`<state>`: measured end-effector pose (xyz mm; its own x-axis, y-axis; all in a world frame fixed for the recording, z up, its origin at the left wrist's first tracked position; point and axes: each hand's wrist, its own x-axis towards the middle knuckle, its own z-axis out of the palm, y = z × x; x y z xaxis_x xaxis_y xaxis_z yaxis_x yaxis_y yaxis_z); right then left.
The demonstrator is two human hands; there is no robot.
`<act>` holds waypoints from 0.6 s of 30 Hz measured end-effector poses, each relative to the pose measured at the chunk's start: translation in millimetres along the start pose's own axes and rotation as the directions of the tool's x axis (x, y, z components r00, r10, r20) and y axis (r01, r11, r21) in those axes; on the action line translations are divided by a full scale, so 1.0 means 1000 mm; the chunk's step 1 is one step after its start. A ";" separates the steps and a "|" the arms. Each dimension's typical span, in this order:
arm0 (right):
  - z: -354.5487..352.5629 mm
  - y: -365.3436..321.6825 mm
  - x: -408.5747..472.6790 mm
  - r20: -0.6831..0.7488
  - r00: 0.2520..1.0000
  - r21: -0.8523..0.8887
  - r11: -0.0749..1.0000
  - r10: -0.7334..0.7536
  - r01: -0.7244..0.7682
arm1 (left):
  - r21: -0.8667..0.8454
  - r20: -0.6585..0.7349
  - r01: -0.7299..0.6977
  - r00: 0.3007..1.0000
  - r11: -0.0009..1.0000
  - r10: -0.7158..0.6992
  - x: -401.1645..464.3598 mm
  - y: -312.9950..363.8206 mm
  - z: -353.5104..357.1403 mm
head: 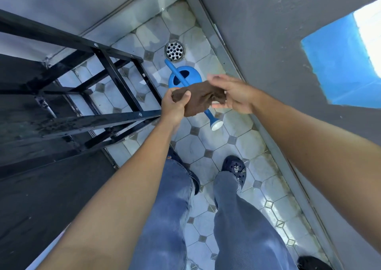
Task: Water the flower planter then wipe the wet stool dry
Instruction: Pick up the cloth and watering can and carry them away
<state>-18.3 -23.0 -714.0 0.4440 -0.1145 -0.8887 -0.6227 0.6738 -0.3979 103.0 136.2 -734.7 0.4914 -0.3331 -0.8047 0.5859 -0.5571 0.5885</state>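
Brown cloth (199, 99), bunched: gripped by left hand (174, 107), right hand (233, 93) open-fingered at its other end, probably readying it for wiping the black stool (86, 123) at left; blue watering can (185, 79) parked on tiled floor (206, 150).

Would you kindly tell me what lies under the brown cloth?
Beneath the brown cloth, held between the left hand and right hand, a blue watering can stands on the tiled floor. The cloth covers part of its spout.
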 end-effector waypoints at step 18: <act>0.045 0.021 0.128 -0.132 0.916 -0.863 0.498 -0.378 0.081 | 0.772 -0.043 -0.115 0.972 0.625 0.233 0.077 -0.047 -0.004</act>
<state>54.4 9.2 -825.6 0.5572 -0.4563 -0.6938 -0.8304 -0.3041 -0.4669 116.0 140.1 -823.6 0.6418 -0.4205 -0.6413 -0.1880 -0.8970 0.4000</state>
